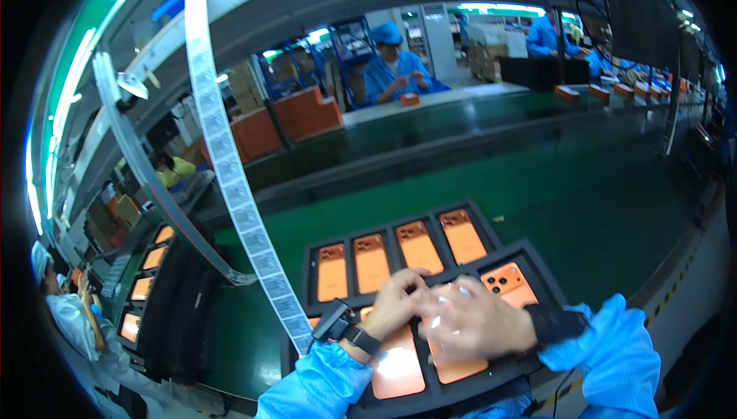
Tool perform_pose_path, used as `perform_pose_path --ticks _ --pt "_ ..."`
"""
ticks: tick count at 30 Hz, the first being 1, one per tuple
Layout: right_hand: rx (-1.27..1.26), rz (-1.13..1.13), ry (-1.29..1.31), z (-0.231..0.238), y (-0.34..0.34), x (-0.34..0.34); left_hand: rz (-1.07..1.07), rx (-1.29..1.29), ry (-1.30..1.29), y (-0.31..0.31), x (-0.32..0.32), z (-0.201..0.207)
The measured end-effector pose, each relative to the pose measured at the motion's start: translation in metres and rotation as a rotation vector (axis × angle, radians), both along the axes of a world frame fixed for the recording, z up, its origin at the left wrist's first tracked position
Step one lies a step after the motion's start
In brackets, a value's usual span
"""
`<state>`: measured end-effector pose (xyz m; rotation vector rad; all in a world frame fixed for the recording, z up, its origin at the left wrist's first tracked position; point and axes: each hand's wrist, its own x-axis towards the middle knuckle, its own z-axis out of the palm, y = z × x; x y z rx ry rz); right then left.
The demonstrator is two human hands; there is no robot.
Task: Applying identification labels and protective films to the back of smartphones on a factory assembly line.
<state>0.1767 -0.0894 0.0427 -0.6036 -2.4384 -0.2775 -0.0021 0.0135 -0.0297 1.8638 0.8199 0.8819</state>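
1. Two blue-sleeved [315, 380] arms bring your bare hands together above the black rectangular tray [540, 264] nearest you, the front tray.
2. Your left hand [398, 304], with a black boxy wrist device [334, 321], is over the front tray's middle, fingers bent and drawn together beside the right ones; I cannot tell whether they grip anything.
3. Your right hand [474, 323], with a black wristband [560, 324], is blurred over the front tray's right half, fingers curled amid clear glints; I cannot tell what, if anything, it holds.
4. One flat orange phone with round dark lenses [510, 284] sits in the front tray's far right, beside your right hand; two shiny orange phones [398, 365] lie along its near side.
5. Beyond the front tray, a second black tray [351, 269] holds four orange phones [418, 248] in a row.
6. Left of the front tray hangs a long white label strip [238, 181].
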Motion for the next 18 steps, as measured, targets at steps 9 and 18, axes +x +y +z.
perform_pose_path --ticks 9,18 --pt "0.705 0.472 0.176 0.093 -0.101 -0.012 -0.575 0.172 0.765 -0.040 -0.025 0.069" --pt "-0.478 0.674 0.457 0.131 -0.084 0.012 -0.029 0.515 0.215 -0.090 -0.108 0.162"
